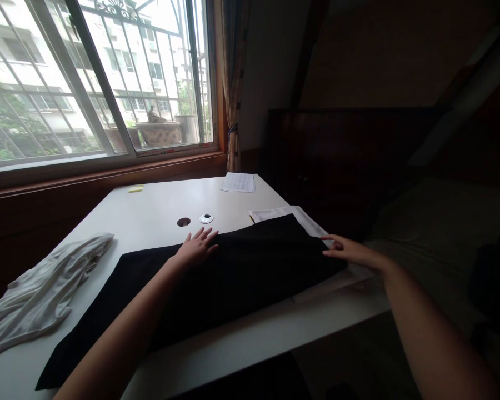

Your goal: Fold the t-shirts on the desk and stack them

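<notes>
A long black cloth [233, 278] lies spread flat along a white table [158, 214]. My left hand [198, 247] rests palm down on the cloth's far edge, fingers stretched out and slightly apart. My right hand [348, 249] lies flat at the cloth's right end, fingers extended and touching its edge near the table corner. Neither hand grips anything. Under the right end of the black cloth a white folded cloth [304, 218] sticks out.
A crumpled white garment [37, 294] lies at the table's left. A round cable hole [184, 221] and its silver cap [205, 218] sit mid-table, with papers [238, 182] and a yellow note [135, 188] at the back. Window behind; dark bed to the right.
</notes>
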`<state>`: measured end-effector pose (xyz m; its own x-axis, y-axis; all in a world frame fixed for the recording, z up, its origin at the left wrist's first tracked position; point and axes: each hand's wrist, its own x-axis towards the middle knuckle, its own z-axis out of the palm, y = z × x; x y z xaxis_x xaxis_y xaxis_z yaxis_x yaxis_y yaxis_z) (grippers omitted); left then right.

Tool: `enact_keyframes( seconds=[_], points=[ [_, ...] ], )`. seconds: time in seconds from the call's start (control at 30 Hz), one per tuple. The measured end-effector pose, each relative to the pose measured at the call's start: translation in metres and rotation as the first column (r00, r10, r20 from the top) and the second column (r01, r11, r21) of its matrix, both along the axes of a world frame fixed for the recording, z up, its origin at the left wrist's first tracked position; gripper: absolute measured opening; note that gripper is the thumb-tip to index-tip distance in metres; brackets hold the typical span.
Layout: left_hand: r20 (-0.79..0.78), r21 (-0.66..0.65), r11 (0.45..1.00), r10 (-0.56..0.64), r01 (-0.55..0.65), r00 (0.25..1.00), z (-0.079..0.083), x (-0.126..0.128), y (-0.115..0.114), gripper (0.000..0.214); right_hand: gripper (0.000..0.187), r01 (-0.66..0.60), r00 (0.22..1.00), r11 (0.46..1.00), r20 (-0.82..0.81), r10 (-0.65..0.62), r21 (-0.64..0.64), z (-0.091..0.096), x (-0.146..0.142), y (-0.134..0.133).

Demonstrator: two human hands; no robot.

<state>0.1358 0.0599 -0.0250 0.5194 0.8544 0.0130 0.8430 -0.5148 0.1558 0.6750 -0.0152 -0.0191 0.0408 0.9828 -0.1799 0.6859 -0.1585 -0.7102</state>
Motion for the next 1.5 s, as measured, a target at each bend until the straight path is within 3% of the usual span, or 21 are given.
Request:
enact_keyframes(
  seconds=[0.1,0.2,0.33,0.5,0.7,0.83,0.97,1.07,1.17,1.3,1.37,1.5],
  points=[
    [0.003,0.026,0.999,0.024,-0.024,1.000,-0.018,0.006,0.003,0.063,0.060,0.058,0.997,0.997,0.052,-0.060,0.050,0.018,-0.014,0.034],
    [0.061,0.104,0.994,0.026,-0.033,0.998,-0.029,0.001,0.003,0.064,0.044,0.078,0.997,0.992,0.002,-0.079,0.102,0.026,-0.040,0.074],
    [0.094,0.134,0.989,0.044,-0.057,0.995,-0.031,-0.004,0.002,0.065,0.032,0.170,0.985,0.980,0.007,-0.171,0.105,0.022,-0.070,0.116],
    [0.110,0.149,0.985,0.065,-0.081,0.992,-0.029,-0.002,0.000,0.064,0.020,0.182,0.983,0.973,0.010,-0.185,0.145,0.016,-0.078,0.135],
    [0.184,0.291,0.953,0.029,-0.083,0.982,-0.028,-0.003,-0.001,0.054,0.019,0.255,0.943,0.930,0.145,-0.300,0.264,0.019,-0.073,0.142],
    [0.169,0.394,0.919,-0.104,0.029,0.980,-0.019,-0.003,-0.006,0.050,0.014,0.226,0.897,0.922,0.303,-0.323,0.315,0.015,-0.082,0.141],
    [0.069,0.323,0.917,-0.270,0.234,0.961,-0.014,-0.001,-0.010,0.048,0.019,0.146,0.854,0.910,0.415,-0.314,0.389,0.014,-0.102,0.134],
    [0.025,0.214,0.953,-0.227,0.216,0.974,-0.019,0.001,-0.007,0.048,0.032,0.074,0.836,0.892,0.460,-0.299,0.445,0.019,-0.126,0.125],
    [0.007,0.143,0.980,-0.144,0.141,0.990,-0.024,0.001,-0.003,0.050,0.041,-0.099,0.852,0.889,0.500,-0.157,0.447,0.017,-0.160,0.109],
    [0.000,0.098,0.992,-0.077,0.077,0.997,-0.028,-0.003,0.000,0.055,0.061,-0.502,0.786,0.807,0.555,0.274,0.312,-0.004,-0.194,0.077],
    [0.008,0.091,0.994,-0.057,0.056,0.998,-0.029,-0.006,0.001,0.058,0.068,-0.545,0.759,0.804,0.548,0.351,0.239,-0.016,-0.192,0.065],
    [0.009,0.075,0.997,-0.036,0.035,0.999,-0.032,-0.009,0.002,0.061,0.069,-0.425,0.799,0.885,0.538,0.268,0.190,-0.026,-0.149,0.060]
  ],
)
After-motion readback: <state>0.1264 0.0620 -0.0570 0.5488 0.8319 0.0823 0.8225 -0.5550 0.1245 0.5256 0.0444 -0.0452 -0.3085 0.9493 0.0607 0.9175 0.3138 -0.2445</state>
